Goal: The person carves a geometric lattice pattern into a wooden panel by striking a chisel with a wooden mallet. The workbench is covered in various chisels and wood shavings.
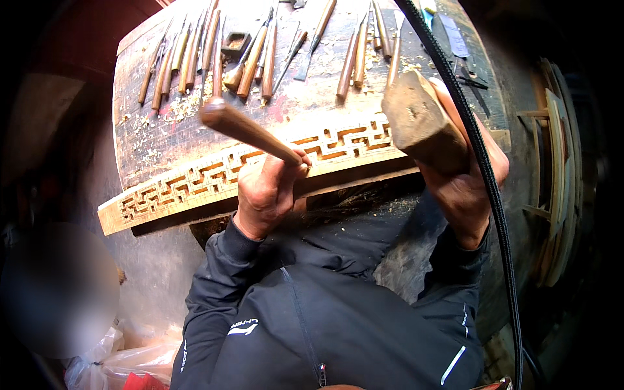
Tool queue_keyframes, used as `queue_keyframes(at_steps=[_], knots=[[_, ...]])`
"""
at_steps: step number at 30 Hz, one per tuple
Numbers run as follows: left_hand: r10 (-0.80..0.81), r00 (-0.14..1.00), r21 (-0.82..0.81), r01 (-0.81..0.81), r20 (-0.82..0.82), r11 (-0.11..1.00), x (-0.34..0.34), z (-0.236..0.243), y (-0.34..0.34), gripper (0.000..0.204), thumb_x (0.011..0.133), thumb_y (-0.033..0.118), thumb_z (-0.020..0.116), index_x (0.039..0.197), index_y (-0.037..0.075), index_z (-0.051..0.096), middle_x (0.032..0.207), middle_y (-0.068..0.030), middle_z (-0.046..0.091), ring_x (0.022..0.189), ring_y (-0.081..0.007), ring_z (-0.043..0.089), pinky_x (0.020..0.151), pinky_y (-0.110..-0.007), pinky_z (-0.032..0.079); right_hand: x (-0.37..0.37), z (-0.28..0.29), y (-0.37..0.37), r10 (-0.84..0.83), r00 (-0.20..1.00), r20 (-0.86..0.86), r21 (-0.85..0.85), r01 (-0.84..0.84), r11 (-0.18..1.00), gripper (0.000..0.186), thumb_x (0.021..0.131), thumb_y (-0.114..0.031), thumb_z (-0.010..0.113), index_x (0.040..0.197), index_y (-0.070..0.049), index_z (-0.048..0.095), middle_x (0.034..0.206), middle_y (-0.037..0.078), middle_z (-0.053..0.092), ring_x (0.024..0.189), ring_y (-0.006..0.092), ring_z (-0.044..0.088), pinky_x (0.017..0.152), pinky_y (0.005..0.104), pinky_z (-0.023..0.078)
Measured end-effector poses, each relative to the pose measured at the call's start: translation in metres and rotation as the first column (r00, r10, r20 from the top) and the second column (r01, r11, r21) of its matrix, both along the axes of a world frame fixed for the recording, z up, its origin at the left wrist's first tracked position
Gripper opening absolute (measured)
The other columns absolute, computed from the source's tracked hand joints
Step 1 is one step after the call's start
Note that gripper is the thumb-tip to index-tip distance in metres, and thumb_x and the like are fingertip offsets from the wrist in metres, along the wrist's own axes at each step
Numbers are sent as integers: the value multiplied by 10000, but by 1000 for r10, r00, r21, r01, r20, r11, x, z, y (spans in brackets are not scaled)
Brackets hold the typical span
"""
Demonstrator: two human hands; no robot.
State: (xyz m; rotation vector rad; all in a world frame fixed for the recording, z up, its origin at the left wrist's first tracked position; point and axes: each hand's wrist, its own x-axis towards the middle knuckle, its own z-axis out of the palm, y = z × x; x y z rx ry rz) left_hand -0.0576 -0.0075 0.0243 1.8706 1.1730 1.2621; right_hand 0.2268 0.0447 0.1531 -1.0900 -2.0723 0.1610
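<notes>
My left hand (263, 195) is closed around the wooden handle of a chisel (250, 132), which slants up and to the left. The hand is at the near edge of a long pale board (218, 181) carved with a fretwork of angular slots. Behind my fingers the chisel's blade is hidden, so I cannot tell just where it meets the wood. My right hand (463, 195) grips a blocky wooden mallet (422, 120), raised over the board's right part. The mallet is apart from the chisel.
Several chisels (188, 55) with wooden handles lie along the far side of the worn workbench (140, 130), among wood shavings. A small dark square box (236, 44) sits between them. A black braided cable (484, 149) hangs across the right. Wooden frames (552, 175) stand at far right.
</notes>
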Motion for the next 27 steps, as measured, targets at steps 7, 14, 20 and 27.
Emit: queue_keyframes(at_steps=[7, 14, 20, 27], knots=[[-10, 973, 113, 37, -229, 993, -1, 11, 6, 192, 950, -103, 674, 1117, -11, 695, 938, -138, 773, 809, -292, 790, 746, -374, 622, -14, 50, 5, 66, 993, 101, 201, -85, 976, 734, 822, -192, 961, 1450, 43, 664, 1345, 244, 747, 1253, 341, 748, 1073, 424, 587], [-15, 935, 197, 90, -354, 976, -7, 15, -1, 210, 842, -74, 716, 1031, 2, 664, 842, -162, 675, 764, -383, 706, 682, -470, 567, -31, 75, -7, 16, 956, 294, 347, -122, 930, 677, 821, -154, 940, 1430, 10, 696, 1284, 211, 781, 1166, 342, 785, 996, 412, 627], [58, 964, 270, 15, -260, 963, -5, 6, 5, 186, 942, 19, 756, 1104, 36, 666, 736, -137, 597, 650, -348, 653, 585, -458, 502, -36, 80, -9, 190, 979, -78, 237, -167, 957, 675, 856, -166, 923, 1440, 51, 665, 1327, 244, 754, 1211, 352, 764, 1013, 426, 618], [113, 937, -138, -71, 330, 988, 2, -8, -4, 260, 1054, -110, 606, 1295, -18, 644, 1024, -125, 762, 990, -207, 776, 848, -336, 638, -41, 71, -10, -32, 999, 21, 304, 24, 952, 683, 800, -186, 958, 1394, 36, 704, 1255, 230, 784, 1152, 347, 784, 998, 423, 621]])
